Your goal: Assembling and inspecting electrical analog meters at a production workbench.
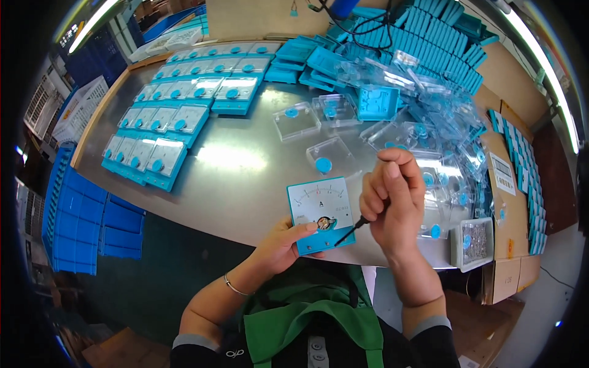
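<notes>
- meter [320,211], a square teal panel gauge with a white dial face, sits at the near edge of the metal table [245,165], tilted slightly, right in front of the person's chest.
- left hand [288,242] grips the meter from below and from its left, thumb pressed on the lower front of the dial, fingers wrapped under the teal base; a thin bracelet [236,287] circles that wrist.
- right hand [389,202] is just to the right of the meter, fingers pinched tight around a small black screwdriver [351,230].
- the screwdriver slants down-left from the fist, its tip touching the meter near the lower right corner of the case.
- clear plastic covers [325,156] with blue round knobs lie just beyond the meter, apart from it; more pile up to the far right of the meter.
- rows of finished meters [165,122] lie flat well beyond the meter to its far left.
- grey tray of small screws [472,242] rests to the right of the meter, past the right hand, on the table's near edge.
- stacks of teal cases [429,43] fill the far right corner, well away from the meter.
- blue crates [92,221] stand on the floor to the left of the meter, below the table's edge.
</notes>
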Action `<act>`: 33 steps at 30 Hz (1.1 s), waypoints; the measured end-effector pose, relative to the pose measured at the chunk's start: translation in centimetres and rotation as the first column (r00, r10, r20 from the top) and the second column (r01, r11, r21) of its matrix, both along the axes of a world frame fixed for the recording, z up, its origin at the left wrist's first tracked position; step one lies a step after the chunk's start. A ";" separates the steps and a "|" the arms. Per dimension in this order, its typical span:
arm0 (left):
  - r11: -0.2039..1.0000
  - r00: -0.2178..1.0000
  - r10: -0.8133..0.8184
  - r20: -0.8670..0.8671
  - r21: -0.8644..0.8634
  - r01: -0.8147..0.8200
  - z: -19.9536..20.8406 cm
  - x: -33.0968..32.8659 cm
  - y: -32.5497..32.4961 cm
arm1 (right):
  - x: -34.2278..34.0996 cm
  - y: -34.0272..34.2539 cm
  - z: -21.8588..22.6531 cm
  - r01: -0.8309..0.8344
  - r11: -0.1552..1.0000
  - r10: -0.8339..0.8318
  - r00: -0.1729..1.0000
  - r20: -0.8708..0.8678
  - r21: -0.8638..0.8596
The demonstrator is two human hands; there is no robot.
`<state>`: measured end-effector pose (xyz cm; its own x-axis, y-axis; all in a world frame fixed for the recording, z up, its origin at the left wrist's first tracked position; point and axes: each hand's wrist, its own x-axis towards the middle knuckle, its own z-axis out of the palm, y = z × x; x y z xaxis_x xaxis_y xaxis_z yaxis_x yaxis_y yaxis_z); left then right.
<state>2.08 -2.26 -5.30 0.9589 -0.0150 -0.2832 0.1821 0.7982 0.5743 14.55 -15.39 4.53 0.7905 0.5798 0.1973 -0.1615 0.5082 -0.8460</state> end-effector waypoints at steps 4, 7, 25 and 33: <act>0.993 0.998 0.041 -0.036 0.112 -0.037 0.2 0.4 -1.1 | 0.2 -0.3 -1.6 0.007 0.985 -0.027 0.993 0.111 0.173; 0.983 0.998 0.059 -0.032 0.174 -0.052 0.1 0.6 -1.9 | -0.2 0.0 -2.0 0.128 0.976 -0.150 0.981 0.125 0.174; 0.933 0.997 -0.070 -0.033 0.352 0.077 1.2 0.9 -1.8 | 1.1 0.0 -2.7 -0.139 0.982 0.133 0.990 0.054 0.127; 0.829 0.999 -0.030 0.015 0.559 0.016 0.5 -0.6 0.3 | 2.4 0.9 -1.7 -0.089 0.994 0.097 0.987 -0.129 0.063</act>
